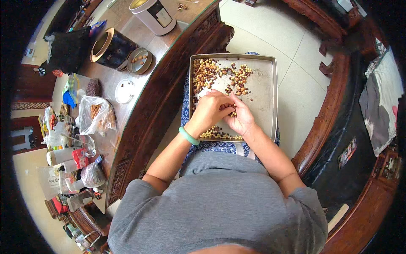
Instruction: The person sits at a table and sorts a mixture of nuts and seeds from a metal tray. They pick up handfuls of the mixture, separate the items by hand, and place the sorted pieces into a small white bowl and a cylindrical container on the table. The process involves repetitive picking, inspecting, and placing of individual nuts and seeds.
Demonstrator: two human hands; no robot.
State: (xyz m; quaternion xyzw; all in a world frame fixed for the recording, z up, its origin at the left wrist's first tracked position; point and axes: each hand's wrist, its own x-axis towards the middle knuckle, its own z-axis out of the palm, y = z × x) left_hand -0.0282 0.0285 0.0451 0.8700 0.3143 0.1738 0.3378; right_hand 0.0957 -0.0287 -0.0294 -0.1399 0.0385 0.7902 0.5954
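A shallow rectangular metal tray (265, 104) rests on my lap over blue patterned cloth. Mixed small round beans or seeds (204, 74), yellow, dark brown and tan, are heaped in its far left corner. A smaller patch (241, 77) lies right of that heap, and more line the near edge. My right hand (242, 119) is cupped above the tray around a small handful of beans (233, 111). My left hand (207, 109), with a pale green bangle (189, 136) on the wrist, reaches its fingertips into that handful. Whether it pinches a bean is hidden.
To the left stands a carved wooden table (152, 92). It bears a dark canister (119, 47), a round tin lid (139, 62) holding several tan balls, a white lid (124, 91), a plastic bag of nuts (96, 116) and a glass cup (88, 146). A dark seat (336, 158) is at right.
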